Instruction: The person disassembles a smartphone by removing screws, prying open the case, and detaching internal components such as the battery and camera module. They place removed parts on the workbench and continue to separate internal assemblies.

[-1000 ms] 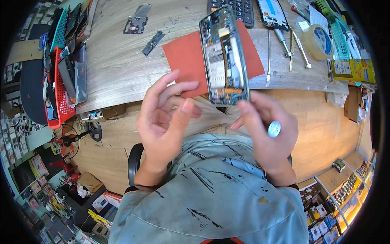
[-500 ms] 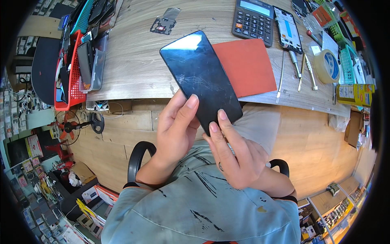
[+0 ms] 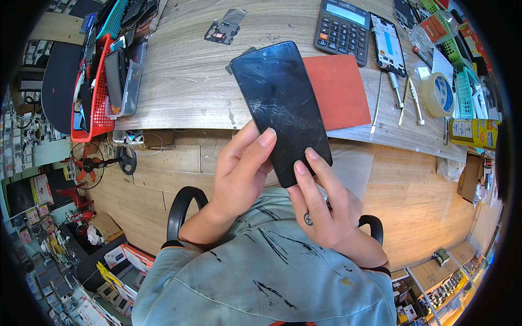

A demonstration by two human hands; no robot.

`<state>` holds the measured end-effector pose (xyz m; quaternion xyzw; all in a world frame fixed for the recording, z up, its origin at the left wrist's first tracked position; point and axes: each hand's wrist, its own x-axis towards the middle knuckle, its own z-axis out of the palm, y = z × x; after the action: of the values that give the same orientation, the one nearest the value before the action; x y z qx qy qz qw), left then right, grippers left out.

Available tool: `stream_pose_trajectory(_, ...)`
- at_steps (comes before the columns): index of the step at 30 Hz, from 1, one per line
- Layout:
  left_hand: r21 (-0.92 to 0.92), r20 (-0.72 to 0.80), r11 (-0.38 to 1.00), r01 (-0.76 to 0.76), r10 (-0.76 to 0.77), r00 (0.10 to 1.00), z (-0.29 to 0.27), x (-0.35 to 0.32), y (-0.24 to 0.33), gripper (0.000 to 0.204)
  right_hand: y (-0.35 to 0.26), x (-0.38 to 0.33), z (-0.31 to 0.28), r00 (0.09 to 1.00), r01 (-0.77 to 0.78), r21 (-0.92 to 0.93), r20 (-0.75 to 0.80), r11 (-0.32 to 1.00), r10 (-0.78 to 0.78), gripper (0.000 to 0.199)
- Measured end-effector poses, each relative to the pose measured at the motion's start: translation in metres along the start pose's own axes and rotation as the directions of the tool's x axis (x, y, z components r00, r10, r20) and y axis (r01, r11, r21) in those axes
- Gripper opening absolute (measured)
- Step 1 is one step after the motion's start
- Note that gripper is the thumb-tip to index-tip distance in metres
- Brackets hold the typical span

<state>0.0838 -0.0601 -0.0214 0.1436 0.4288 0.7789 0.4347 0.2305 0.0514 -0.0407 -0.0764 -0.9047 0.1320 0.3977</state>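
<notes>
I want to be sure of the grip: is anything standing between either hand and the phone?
Nothing visible does. The left hand touches the phone at its left edge, the right hand at its lower end. The red sheet lies beyond the phone, not between. Behind the phone, the view is blocked.

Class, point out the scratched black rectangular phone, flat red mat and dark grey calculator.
Scratched black rectangular phone (image 3: 284, 111), head view: middle of its screen.
Flat red mat (image 3: 341, 92), head view: middle of its uncovered part.
Dark grey calculator (image 3: 341, 37), head view: its keypad.
</notes>
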Motion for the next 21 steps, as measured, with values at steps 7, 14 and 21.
stream_pose_trajectory(7,0.071,0.022,0.997,-0.019,0.017,1.0,0.0054,-0.0048,-0.0023,0.047,0.0027,0.0018,-0.0012,1.0,0.003,0.025,-0.019,1.0,-0.002,0.03)
stream_pose_trajectory(14,0.241,0.065,0.96,-0.142,0.13,0.989,0.0055,-0.0081,-0.0053,0.045,0.005,-0.0007,-0.0014,1.0,0.005,0.05,-0.025,0.999,-0.003,0.028)
stream_pose_trajectory(21,0.277,0.093,0.944,-0.18,0.16,0.983,0.0034,-0.0084,-0.0074,0.044,0.0069,-0.0026,-0.0023,1.0,0.0,0.089,-0.006,0.996,0.001,0.032)
